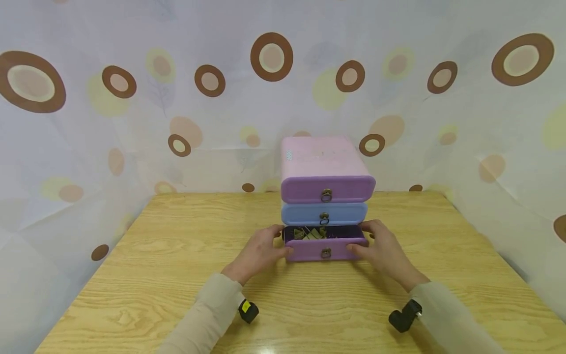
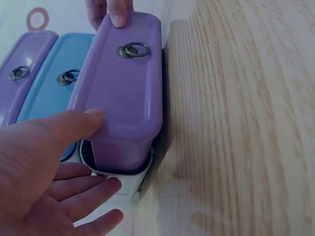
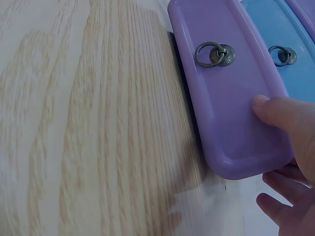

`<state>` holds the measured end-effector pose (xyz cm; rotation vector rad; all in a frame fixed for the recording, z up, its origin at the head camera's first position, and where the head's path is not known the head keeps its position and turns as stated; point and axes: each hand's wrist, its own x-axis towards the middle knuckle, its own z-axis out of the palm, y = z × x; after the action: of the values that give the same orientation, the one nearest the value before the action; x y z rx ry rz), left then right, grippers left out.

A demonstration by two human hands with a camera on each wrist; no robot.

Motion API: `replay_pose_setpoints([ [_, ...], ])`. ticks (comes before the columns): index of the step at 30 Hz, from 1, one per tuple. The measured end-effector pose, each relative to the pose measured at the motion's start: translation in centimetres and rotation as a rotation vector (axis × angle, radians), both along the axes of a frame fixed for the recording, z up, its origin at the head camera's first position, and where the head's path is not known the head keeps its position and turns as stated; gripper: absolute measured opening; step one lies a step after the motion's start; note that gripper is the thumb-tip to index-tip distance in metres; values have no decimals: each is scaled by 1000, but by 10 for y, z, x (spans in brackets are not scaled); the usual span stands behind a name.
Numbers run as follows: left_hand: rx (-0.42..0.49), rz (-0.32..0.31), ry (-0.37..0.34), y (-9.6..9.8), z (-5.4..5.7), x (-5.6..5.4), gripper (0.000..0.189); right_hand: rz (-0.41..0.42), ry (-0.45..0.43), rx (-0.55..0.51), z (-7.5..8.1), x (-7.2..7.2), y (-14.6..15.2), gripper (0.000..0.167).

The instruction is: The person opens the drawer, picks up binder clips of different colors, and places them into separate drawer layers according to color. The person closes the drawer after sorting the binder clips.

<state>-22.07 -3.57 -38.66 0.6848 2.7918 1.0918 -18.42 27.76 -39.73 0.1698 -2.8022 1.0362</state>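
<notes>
A small chest with three drawers (image 1: 325, 152) has a pink top. Its bottom purple drawer (image 1: 305, 250) stands partly pulled out, with small gold-green items (image 1: 314, 233) inside. My left hand (image 1: 261, 251) is at the drawer's left end. Its thumb (image 2: 91, 123) touches the front panel, and the other fingers extend beside the chest's side. At the right end, my right hand (image 1: 384, 250) presses its thumb (image 3: 268, 109) on the panel's face, with loosely bent fingers beside the edge. A metal ring pull (image 1: 325, 252) hangs between the hands, untouched.
Above the bottom drawer are a blue drawer (image 1: 305, 214) and a purple top drawer (image 1: 305, 191), both closed. The chest stands on a wood-grain table (image 1: 199, 221). A patterned cloth (image 1: 230, 123) hangs behind and at the sides.
</notes>
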Motion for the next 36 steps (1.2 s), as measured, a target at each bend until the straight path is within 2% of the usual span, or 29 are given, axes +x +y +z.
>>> replay_pose_setpoints([
  [5,13,28,24,2,1,-1,52,-25,1,-29,0,-1,-3,64],
  [10,21,56,30,5,0,-2,49,-28,9,-48,-1,-3,-2,53],
  [17,22,89,62,8,0,-5,41,-13,65,-59,-1,-5,0,40],
  [25,25,114,112,8,-2,-6,32,-40,127,-91,-2,-8,-3,29],
  [36,11,151,145,11,-1,-11,23,-78,152,-100,-3,-15,-5,21],
])
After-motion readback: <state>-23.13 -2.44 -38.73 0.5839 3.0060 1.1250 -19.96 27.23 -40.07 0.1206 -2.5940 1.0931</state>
